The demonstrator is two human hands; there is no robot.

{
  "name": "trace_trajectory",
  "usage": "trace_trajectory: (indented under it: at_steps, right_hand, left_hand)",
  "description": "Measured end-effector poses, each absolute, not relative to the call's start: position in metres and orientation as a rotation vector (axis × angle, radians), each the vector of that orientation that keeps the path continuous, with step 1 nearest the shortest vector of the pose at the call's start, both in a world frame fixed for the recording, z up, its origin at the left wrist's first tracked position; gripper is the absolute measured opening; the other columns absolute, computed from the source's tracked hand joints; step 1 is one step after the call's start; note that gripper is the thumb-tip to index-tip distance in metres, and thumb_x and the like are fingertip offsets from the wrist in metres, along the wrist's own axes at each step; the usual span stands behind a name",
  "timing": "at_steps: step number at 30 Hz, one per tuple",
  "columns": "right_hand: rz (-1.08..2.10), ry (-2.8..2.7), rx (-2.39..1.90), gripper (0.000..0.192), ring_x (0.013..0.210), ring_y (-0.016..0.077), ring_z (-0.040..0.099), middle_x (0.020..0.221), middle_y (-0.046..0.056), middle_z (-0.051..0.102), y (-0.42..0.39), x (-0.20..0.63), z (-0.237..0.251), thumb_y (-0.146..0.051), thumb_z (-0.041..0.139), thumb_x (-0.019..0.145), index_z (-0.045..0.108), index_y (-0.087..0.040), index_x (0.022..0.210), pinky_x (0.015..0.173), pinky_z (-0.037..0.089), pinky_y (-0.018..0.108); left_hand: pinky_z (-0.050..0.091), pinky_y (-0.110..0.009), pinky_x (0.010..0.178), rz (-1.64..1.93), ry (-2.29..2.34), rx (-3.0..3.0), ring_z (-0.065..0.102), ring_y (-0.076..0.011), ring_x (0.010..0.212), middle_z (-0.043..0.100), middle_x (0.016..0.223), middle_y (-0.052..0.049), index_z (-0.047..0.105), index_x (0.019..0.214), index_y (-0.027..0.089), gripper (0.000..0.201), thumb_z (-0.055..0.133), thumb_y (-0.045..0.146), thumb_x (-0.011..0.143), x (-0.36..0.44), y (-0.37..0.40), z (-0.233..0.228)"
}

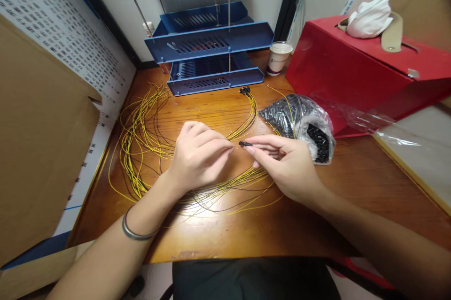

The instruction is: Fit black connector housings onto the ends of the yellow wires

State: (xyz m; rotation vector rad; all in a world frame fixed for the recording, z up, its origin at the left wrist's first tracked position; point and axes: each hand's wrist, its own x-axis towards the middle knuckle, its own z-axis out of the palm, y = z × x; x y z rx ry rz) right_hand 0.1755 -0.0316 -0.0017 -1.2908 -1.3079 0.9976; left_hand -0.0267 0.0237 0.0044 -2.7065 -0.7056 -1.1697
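A few yellow wires (246, 112) already carry black end caps (244, 89) near the blue tray rack (214, 77), while most of the loose bundle (141, 150) on the wooden desk (352, 182) looks uncapped. The left hand (197, 157) pinches a wire end. The right hand (285, 164), fingers closed, holds a small black sleeve (244, 143) to it, just beside the bag of sleeves (303, 124).

Both bare forearms reach in from below and meet above the middle. The left hand (197, 157) is curled, knuckles up, thumb and forefinger pinched together and pointing right; a metal bangle circles its wrist. The right hand (282, 161) faces it, palm turned inward, thumb and forefinger pinched toward the left, other fingers loosely folded beneath. The fingertips of both hands nearly touch
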Motion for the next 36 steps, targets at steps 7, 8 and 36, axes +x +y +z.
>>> trace_trajectory:
  at_steps: [7,8,36]
  right_hand:
    - [0.987,-1.326,-1.306,0.021,0.067,0.0189,0.074,0.079,0.007,0.079,-0.0319,0.1743,-0.0031,-0.029,0.076,0.08,0.08,-0.016,0.096,0.063,0.061,0.03]
    - [0.981,-1.329,-1.308,0.021,0.068,0.0188,0.074,0.08,0.008,0.079,-0.032,0.1742,-0.0034,-0.029,0.075,0.08,0.08,-0.016,0.096,0.063,0.061,0.03]
    - [0.854,-1.425,-1.269,0.018,0.068,0.0169,0.076,0.082,0.007,0.081,-0.0318,0.1741,-0.0082,-0.022,0.073,0.083,0.08,-0.014,0.097,0.06,0.062,0.023]
  left_hand:
    - [0.04,-0.036,0.073,-1.173,-0.687,-2.721,0.056,-0.0156,0.069,0.076,0.08,-0.001,0.067,0.087,0.02,0.007,0.067,0.013,0.085,-0.0259,0.0237,0.0047]
    - [0.04,-0.036,0.073,-1.172,-0.684,-2.723,0.056,-0.0157,0.069,0.077,0.08,-0.001,0.067,0.087,0.02,0.007,0.067,0.014,0.085,-0.0259,0.0237,0.0046]
    - [0.039,-0.036,0.074,-1.118,-0.669,-2.695,0.054,-0.0158,0.069,0.076,0.08,0.0,0.067,0.088,0.019,0.008,0.069,0.013,0.083,-0.027,0.0252,0.0033]
